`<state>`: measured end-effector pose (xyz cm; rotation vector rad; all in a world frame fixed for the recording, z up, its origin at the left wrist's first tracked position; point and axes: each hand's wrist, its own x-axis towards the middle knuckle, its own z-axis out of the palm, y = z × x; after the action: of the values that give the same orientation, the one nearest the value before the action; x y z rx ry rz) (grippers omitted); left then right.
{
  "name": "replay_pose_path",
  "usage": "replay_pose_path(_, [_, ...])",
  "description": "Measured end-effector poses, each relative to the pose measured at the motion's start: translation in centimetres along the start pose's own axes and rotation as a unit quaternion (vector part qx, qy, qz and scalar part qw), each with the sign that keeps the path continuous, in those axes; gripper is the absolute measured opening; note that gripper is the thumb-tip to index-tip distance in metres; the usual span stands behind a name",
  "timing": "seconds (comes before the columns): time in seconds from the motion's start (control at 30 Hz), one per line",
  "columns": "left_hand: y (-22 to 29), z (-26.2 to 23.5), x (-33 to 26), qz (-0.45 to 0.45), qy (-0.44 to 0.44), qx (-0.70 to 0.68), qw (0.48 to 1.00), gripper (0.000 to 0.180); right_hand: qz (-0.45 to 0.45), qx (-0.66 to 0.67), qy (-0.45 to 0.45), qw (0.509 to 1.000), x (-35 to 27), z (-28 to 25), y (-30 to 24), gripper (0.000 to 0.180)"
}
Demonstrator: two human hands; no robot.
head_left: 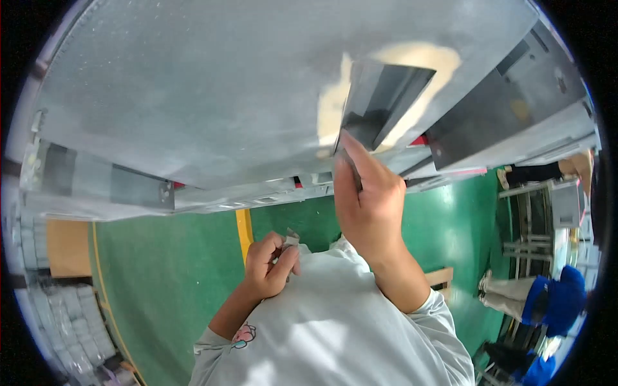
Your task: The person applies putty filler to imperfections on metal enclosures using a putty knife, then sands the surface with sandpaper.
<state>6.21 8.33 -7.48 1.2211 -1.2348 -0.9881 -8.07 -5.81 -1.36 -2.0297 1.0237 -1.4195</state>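
We look out from the left one of two wide fisheye cameras worn side by side on the person's head, facing down, upright and unmirrored. The grey panel (pixel 193 90) lies close to us and fills the upper part of the view, its near edge bowing across the middle. Nearest of all, the pale shirt (pixel 347 302) rises from the lower rim, so we see the left hand (pixel 270 260) and the right hand (pixel 373 202) from above. Past the panel's near edge we look down on the green floor (pixel 167 276), farther off; beyond its right corner our lens reaches a co-worker in blue (pixel 566 299), well apart and leaning sideways by the curve
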Motion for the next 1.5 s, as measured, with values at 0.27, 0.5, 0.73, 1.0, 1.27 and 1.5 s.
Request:
replay_pose_path(0.27, [-0.7,-5.9,-1.7,-0.048,-0.039,-0.039,0.997,0.022,0.247,0.073,-0.030,0.966,-3.1,-1.4,-3.0,0.029])
replay_pose_path(0.5, [-0.9,-8.0,-1.2,-0.047,-0.080,-0.020,0.996,0.020,0.096,0.002,0.011,0.995,-1.5,-0.1,-2.2,0.033])
replay_pose_path(0.73, [-0.7,-5.9,-0.7,-0.061,-0.085,-0.033,0.994,0.020,0.129,0.043,0.034,0.990,-2.6,-0.7,-2.1,0.030])
replay_pose_path(1.0, [-0.1,-3.9,0.1,-0.052,-0.043,-0.016,0.998,0.017,0.088,0.104,0.135,0.981,-1.4,-0.7,-1.1,0.035])
replay_pose_path(1.27, [0.2,-1.6,0.9,-0.018,0.004,-0.070,0.997,0.009,0.021,0.115,-0.059,0.991,-3.6,-1.0,1.0,0.028])
replay_pose_path(1.5, [-1.3,2.0,3.5,-0.076,0.037,-0.094,0.992,0.006,0.034,0.164,-0.115,0.979,-7.1,-2.6,1.4,0.034])
